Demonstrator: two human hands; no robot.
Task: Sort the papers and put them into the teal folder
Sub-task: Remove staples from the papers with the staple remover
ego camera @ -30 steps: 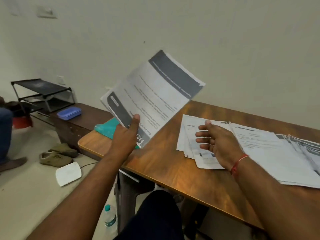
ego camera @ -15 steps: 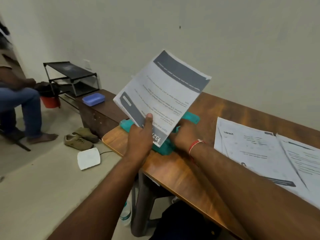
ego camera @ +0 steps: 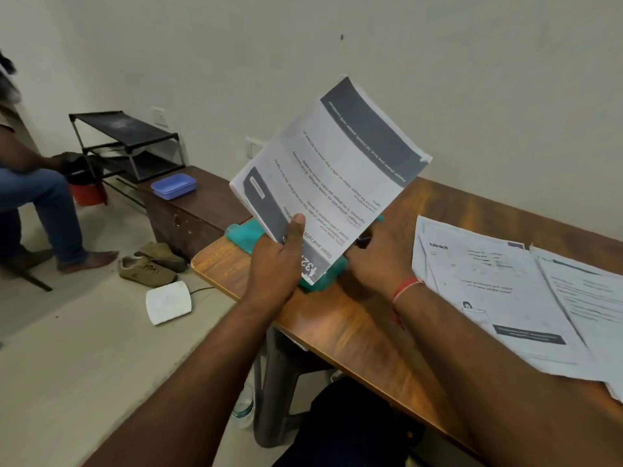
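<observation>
- The left hand (ego camera: 276, 264), in the centre of the frame, grips a stack of papers (ego camera: 330, 183) by its lower corner, with the thumb pressed on the printed front and the fingers curled behind.
- The stack is lifted off the table (ego camera: 337, 318) and tilted up towards the wall. Its print is upside down to the camera, with dark grey bands at its top and lower left.
- The teal folder (ego camera: 242, 232) lies on the near left corner of the table, just behind and below the held stack. One end shows to the left of the left hand and a further strip shows under the stack's bottom corner.
- The right hand (ego camera: 377, 261), just right of centre, lies on the table at the folder with a red thread (ego camera: 406, 288) round its wrist. Its fingers are hidden behind the stack, so I cannot tell whether it grips the folder or only touches it.
- More loose sheets (ego camera: 488, 298) lie overlapping flat on the table at the right of the frame, apart from both hands.
- At left centre a blue box (ego camera: 173, 186) sits on a dark wooden chest (ego camera: 202, 210), which touches the table's far left corner.
- A black rack (ego camera: 128, 139) stands against the wall in the upper left, with a red bucket (ego camera: 87, 193) beside it.
- On the floor at lower left lie a pair of shoes (ego camera: 148, 264) and a white device (ego camera: 168, 302) with a cable.
- A seated person (ego camera: 43, 203) in blue trousers is at the left edge.
</observation>
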